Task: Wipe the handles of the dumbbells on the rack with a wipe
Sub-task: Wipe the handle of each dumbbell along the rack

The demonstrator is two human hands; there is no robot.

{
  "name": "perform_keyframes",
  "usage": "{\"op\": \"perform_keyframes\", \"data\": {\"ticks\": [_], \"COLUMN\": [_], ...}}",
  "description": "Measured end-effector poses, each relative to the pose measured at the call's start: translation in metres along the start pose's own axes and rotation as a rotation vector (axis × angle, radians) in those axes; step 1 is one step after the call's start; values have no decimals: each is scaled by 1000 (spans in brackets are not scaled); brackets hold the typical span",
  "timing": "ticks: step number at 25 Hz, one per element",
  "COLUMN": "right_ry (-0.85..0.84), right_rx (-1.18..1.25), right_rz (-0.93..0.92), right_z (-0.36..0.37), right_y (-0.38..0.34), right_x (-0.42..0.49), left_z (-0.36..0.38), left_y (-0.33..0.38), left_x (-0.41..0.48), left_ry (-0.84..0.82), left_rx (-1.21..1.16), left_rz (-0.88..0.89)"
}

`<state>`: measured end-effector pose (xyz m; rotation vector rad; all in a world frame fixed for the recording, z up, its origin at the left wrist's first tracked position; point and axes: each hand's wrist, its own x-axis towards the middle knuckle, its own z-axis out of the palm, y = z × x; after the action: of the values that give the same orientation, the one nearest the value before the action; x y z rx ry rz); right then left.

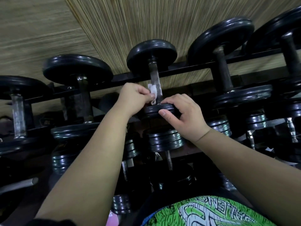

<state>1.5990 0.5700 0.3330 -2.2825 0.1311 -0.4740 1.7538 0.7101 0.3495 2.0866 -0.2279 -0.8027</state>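
Note:
A black dumbbell lies on the top tier of the rack (187,67), its metal handle (154,75) running away from me between a far plate (151,53) and a near plate (156,110). My left hand (133,98) pinches a small white wipe (153,92) against the left side of the handle's near end. My right hand (184,115) grips the near plate from the right, thumb on its front edge.
More black dumbbells sit on the same tier: two to the left (83,95) (17,110) and two to the right (223,70) (290,46). Lower tiers hold several chrome-plated dumbbells (164,139). A woven wall (114,22) lies behind the rack.

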Motion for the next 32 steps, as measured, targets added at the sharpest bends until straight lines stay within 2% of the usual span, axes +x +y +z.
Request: {"op": "perform_keyframes", "data": {"ticks": [3,6,11,14,17,20,22,24,27,30,32], "right_ry": [-88,-157,112,149,177,56,26,63,77,94,91], "right_rx": [19,24,-72,-146,-209,-215,-157,-111,-78,-54,-48], "right_rz": [24,46,32,-49,4,209,186,113,71,32,18], "right_z": [-6,-22,-100,-126,-146,-172,-177,-176,-173,-173,-173], "right_y": [-4,-9,7,22,49,79,91,97,105,111,112], "right_x": [5,8,-2,-13,-16,-18,-19,-19,-18,-20,-21], "left_z": [-8,-12,-11,13,49,99,129,149,164,175,182], "left_y": [6,12,29,72,110,132,140,145,149,148,144], "left_x": [-7,-13,-26,-34,-29,-8,8,24,35,40,44], "left_ry": [-14,41,186,234,167,79,59,60,63,258,340], "left_rx": [124,-5,-100,-69,-52,57,195,282,69,-305,-427], "left_rz": [61,77,165,245,296,278,249,169,53,-5,-7]}}
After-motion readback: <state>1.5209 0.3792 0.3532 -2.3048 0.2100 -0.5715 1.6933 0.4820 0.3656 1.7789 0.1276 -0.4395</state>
